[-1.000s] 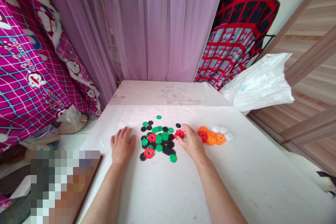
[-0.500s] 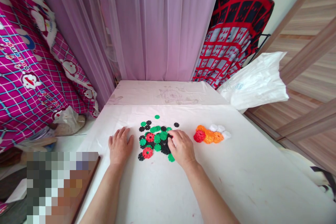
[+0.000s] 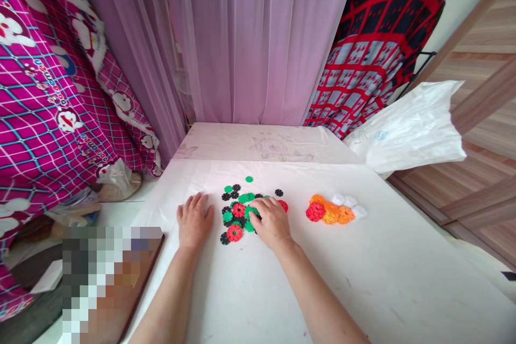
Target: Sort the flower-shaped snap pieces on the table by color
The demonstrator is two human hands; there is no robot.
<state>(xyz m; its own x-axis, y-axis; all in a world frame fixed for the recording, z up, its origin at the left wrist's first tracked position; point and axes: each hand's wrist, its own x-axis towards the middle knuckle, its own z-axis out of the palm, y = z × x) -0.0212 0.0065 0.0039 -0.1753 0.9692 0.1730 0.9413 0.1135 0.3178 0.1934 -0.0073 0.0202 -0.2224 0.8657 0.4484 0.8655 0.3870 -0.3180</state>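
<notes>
Green, black and red notched plastic discs lie in a loose pile between my hands; a red disc (image 3: 238,210) and a green disc (image 3: 228,216) show on its left side. My left hand (image 3: 195,220) rests flat on the table left of the pile, fingers apart, holding nothing. Over the pile's right part is my right hand (image 3: 271,220), its fingers bent down onto the discs and partly hiding them; what they grip, if anything, is hidden. A red disc (image 3: 284,206) shows just beyond its knuckles. Farther right sits a group of orange discs (image 3: 330,213), red discs (image 3: 315,212) and white discs (image 3: 357,212).
The table (image 3: 250,290) has a pale cover. Single discs, one green (image 3: 249,179) and one black (image 3: 279,192), lie behind the pile. A white plastic bag (image 3: 415,129) stands at the right back edge. Purple curtains (image 3: 258,37) hang behind.
My right hand has shifted left over the pile, covering more green discs, and a red disc now shows beside it. The whole view has moved slightly, while my left hand stays on the table.
</notes>
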